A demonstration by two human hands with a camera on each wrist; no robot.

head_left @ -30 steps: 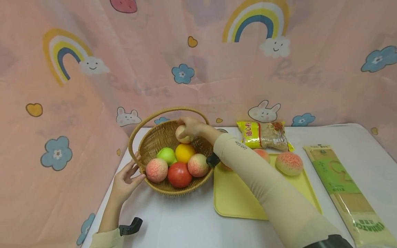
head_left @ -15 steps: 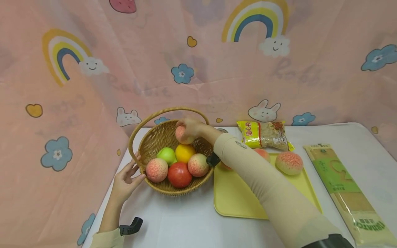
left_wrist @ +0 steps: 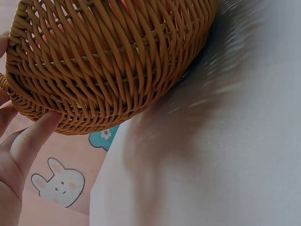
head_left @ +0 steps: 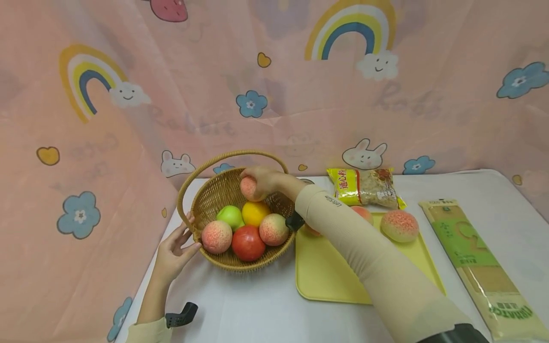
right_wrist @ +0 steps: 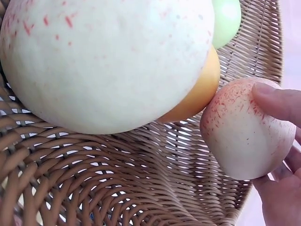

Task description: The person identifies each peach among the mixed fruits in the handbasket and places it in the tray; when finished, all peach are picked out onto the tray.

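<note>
In the head view a brown wicker basket (head_left: 211, 196) with a hoop handle leans toward me. My left hand (head_left: 170, 251) holds its left side, fingers behind and thumb on the front; in the left wrist view the thumb (left_wrist: 35, 136) lies against the weave. At the back of the basket my right hand (head_left: 268, 182) grips a peach (head_left: 249, 188) between thumb and fingers. The right wrist view has this peach right beside an orange (right_wrist: 197, 89). Also inside are a green apple (head_left: 230, 216), a red round fruit (head_left: 248, 243) and two more peaches, one at front left (head_left: 216, 236).
Right of the basket, a yellow tray (head_left: 330, 281) holds several peaches, one at its far right (head_left: 400, 226), partly hidden by my right sleeve. Behind it lies a yellow-ended food bag (head_left: 364, 187). A long green-labelled packet (head_left: 476, 257) lies farther right on the white tabletop.
The peach in my right hand has turned from its pale side to its red-speckled side and shifted slightly left. My left hand keeps its place on the basket.
</note>
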